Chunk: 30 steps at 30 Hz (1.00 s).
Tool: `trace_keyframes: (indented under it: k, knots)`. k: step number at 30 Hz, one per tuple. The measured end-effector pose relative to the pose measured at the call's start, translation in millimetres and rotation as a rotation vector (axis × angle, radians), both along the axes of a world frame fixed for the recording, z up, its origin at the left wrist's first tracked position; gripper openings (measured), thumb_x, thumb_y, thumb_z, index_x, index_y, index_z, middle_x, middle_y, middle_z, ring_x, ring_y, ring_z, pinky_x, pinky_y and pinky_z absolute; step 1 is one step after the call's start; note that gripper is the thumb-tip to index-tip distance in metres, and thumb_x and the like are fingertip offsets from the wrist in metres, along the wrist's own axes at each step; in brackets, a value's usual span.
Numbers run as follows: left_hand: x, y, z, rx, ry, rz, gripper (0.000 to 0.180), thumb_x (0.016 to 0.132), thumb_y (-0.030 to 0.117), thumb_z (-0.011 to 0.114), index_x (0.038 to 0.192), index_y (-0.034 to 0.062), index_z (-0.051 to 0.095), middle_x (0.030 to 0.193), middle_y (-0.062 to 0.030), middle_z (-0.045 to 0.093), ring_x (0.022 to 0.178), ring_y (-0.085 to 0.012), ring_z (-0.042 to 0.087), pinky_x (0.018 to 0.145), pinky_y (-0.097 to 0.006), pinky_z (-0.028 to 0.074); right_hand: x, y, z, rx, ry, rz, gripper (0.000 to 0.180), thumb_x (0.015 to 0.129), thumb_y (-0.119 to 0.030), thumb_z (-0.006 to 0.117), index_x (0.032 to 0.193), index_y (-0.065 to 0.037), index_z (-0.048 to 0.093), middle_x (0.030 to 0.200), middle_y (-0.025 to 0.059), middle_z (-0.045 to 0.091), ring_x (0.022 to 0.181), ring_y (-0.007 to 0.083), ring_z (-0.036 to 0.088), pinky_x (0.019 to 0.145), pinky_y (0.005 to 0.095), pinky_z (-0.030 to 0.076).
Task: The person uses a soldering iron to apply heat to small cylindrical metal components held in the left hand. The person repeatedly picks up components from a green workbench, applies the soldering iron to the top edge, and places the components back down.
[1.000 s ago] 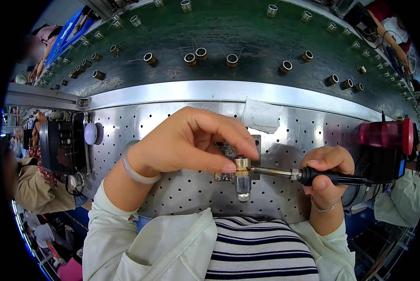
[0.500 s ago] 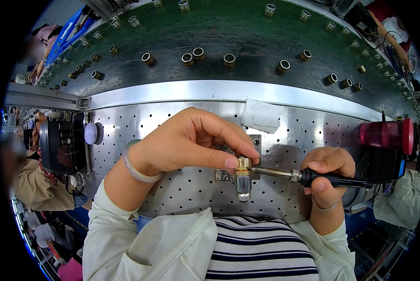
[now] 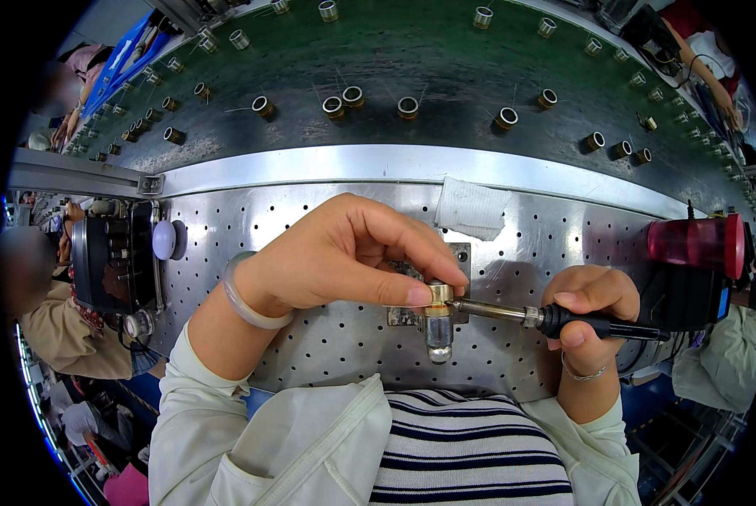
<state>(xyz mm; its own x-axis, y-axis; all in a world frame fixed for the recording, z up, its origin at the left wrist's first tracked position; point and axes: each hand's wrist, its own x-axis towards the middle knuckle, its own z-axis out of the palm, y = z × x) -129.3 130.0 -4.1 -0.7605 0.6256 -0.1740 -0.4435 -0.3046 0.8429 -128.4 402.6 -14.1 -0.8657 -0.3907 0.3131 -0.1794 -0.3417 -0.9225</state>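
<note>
Head view: a person's two hands meet over a perforated steel workbench (image 3: pixel 310 337), seen from above.
Far left: a black boxy device (image 3: pixel 112 261) stands at the bench edge, with a pale round knob (image 3: pixel 164 239) just beside it.
Left hand (image 3: pixel 344 257): curled over the work, thumb and forefinger pinching a small brass ring-shaped part (image 3: pixel 439 293); a pale translucent bangle (image 3: pixel 241 295) sits on the wrist.
Where the part is: on top of a small metal fixture (image 3: pixel 428 320) fastened to the bench, at the middle of the picture.
Folded white cloth (image 3: pixel 472 207): lies on the bench just behind the fixture.
Soldering iron with black handle and metal shaft (image 3: pixel 555 319): held level, its tip touching the right side of the brass part.
Right hand (image 3: pixel 589 308): wrapped closed around the iron's handle, with a thin bracelet (image 3: pixel 582 371) at the wrist.
Far right: a dark red cylinder (image 3: pixel 697 240) rests on a black stand.
Behind the bench: a green belt (image 3: pixel 412 51) carries many similar brass rings (image 3: pixel 407 107), spaced well apart.
Progress: by my judgement the joint is mid-work, since the tip is on the part and the fingers grip it; whether solder has flowed cannot be told, and the part is not yet lifted off the fixture.
</note>
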Motion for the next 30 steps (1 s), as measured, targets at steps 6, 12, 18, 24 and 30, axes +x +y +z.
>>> trace_keyframes:
  k: [6,12,18,24,30]
  knots:
    - [-1.0,2.8,-0.4,-0.008,0.01,0.0,0.024,0.074,-0.008,0.067,0.098,-0.0056,0.067,0.1,-0.0194,0.064,0.092,-0.0215,0.062,0.081,-0.028,0.05,-0.1,1.3,0.6,-0.031,-0.037,0.012,0.025,0.07,-0.003,0.076,0.086,0.006,0.061,0.065,0.0101,0.059,0.052,0.0155,0.054,0.048,0.0242,0.04]
    - [-1.1,5.4,0.3,-0.016,0.006,0.005,0.024,0.074,-0.008,0.067,0.098,-0.0057,0.067,0.1,-0.0193,0.064,0.091,-0.0214,0.062,0.081,-0.028,0.05,-1.3,3.8,1.0,-0.023,-0.035,0.003,0.025,0.07,-0.005,0.077,0.086,0.006,0.06,0.063,0.0091,0.057,0.051,0.0148,0.053,0.047,0.0239,0.039]
    - [-2.0,8.3,0.2,-0.017,-0.001,0.007,0.024,0.074,-0.008,0.067,0.097,-0.0056,0.068,0.1,-0.0194,0.064,0.091,-0.0216,0.062,0.081,-0.028,0.05,-1.5,7.5,0.1,-0.015,-0.045,-0.008,0.026,0.07,-0.006,0.077,0.086,0.006,0.06,0.063,0.0085,0.057,0.051,0.0146,0.052,0.047,0.0237,0.039]
    - [-2.9,10.8,0.2,-0.022,-0.002,0.007,0.025,0.073,-0.008,0.067,0.098,-0.0056,0.068,0.1,-0.0194,0.064,0.091,-0.0215,0.062,0.081,-0.028,0.05,-2.6,11.0,-0.5,0.0,-0.038,-0.004,0.027,0.07,-0.006,0.077,0.086,0.005,0.06,0.065,0.0092,0.058,0.052,0.0148,0.053,0.048,0.0239,0.039]
    - [-2.7,12.2,12.2,-0.062,-0.023,-0.002,0.028,0.072,-0.007,0.07,0.1,-0.0063,0.066,0.101,-0.0185,0.064,0.09,-0.02,0.063,0.08,-0.027,0.051,-3.3,13.3,3.0,0.019,-0.021,-0.007,0.025,0.069,-0.005,0.077,0.084,0.005,0.06,0.066,0.0104,0.059,0.053,0.0157,0.054,0.049,0.0244,0.04]
